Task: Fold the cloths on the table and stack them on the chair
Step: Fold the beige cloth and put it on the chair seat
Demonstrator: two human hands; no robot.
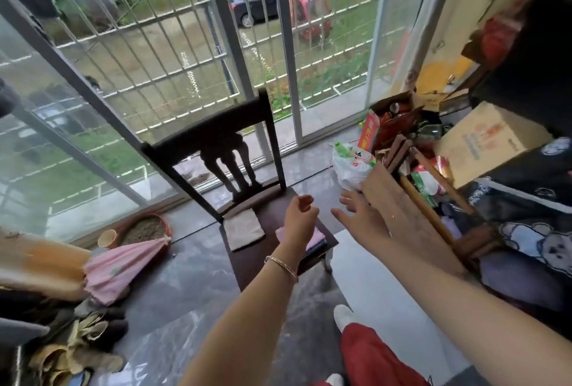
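Dark chair (pixel 216 138), one pale cloth (pixel 244 229), one pink stack (pixel 314 241)

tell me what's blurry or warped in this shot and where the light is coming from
Head view: daylight enters through the barred window, leaving the chair back nearly a silhouette. Head view: its frames bow outward from wide-angle distortion. Head view: the right hand is slightly soft and the top right corner is smeared by motion blur. Head view: the glossy floor shows pale glare.

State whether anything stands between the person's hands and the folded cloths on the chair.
Nothing visible: left hand and right hand hover empty over the chair, where the pale cloth and pink stack lie uncovered.
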